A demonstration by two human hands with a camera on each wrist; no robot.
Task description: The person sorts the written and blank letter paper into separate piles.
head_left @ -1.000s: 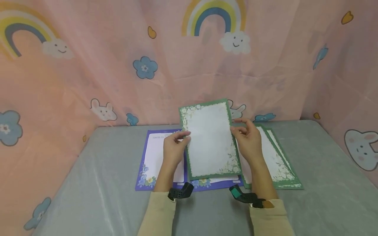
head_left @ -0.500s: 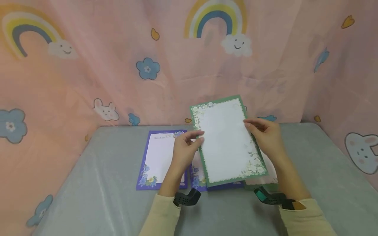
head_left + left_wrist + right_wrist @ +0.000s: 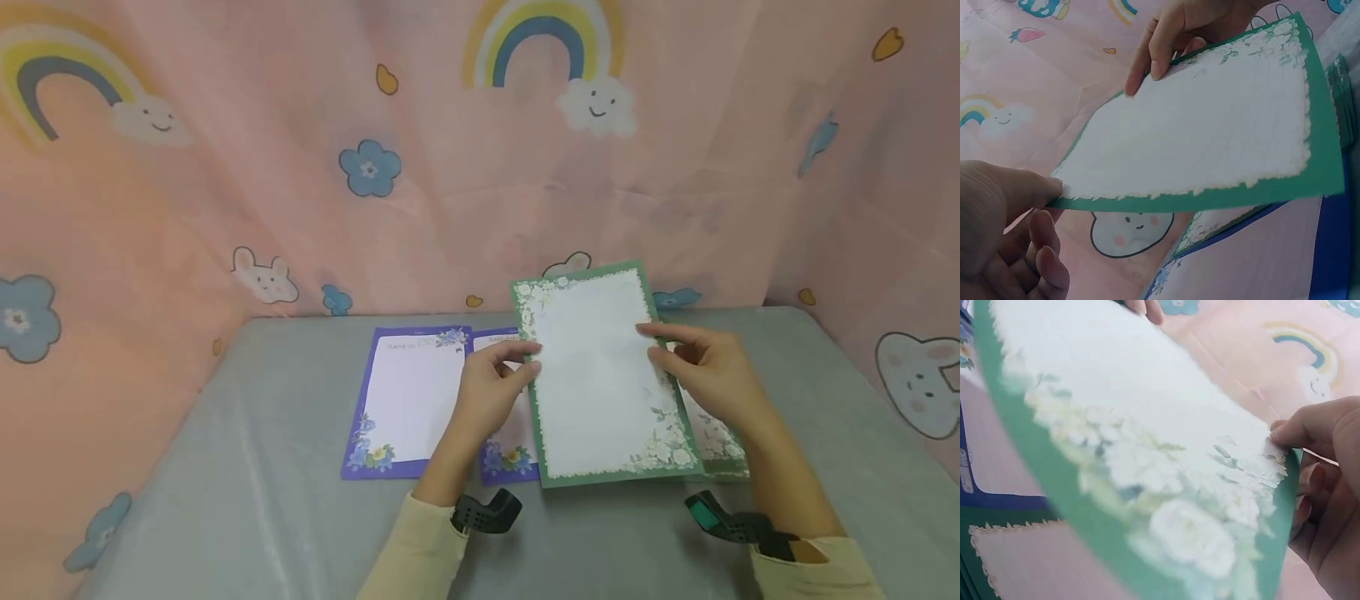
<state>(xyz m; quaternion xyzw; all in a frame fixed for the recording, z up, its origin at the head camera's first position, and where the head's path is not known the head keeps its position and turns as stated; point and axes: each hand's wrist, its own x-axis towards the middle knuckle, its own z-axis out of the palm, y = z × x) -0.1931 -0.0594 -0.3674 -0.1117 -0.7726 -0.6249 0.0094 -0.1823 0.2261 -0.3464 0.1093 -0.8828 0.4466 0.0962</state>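
Observation:
A green-bordered sheet of letter paper (image 3: 592,383) with white flowers in its corners is held up over the table. My left hand (image 3: 487,387) pinches its left edge; the left wrist view shows the thumb (image 3: 1029,187) on top of the paper. At the opposite edge, my right hand (image 3: 712,371) grips the sheet between thumb and fingers, as the right wrist view also shows. The sheet bows there (image 3: 1147,462). Behind it, more green-bordered paper (image 3: 720,437) lies on the table, mostly hidden. A purple-bordered sheet (image 3: 412,396) lies to the left, and another purple sheet (image 3: 506,454) is partly covered.
The grey tabletop (image 3: 262,442) extends to both sides of the papers. A pink curtain (image 3: 480,183) printed with rainbows, flowers and rabbits hangs behind the table. Each wrist wears a black band (image 3: 487,511).
Both hands have carried the green-bordered sheet to the right, from over the second purple sheet to over the green-bordered papers. In the last half second it has also come lower.

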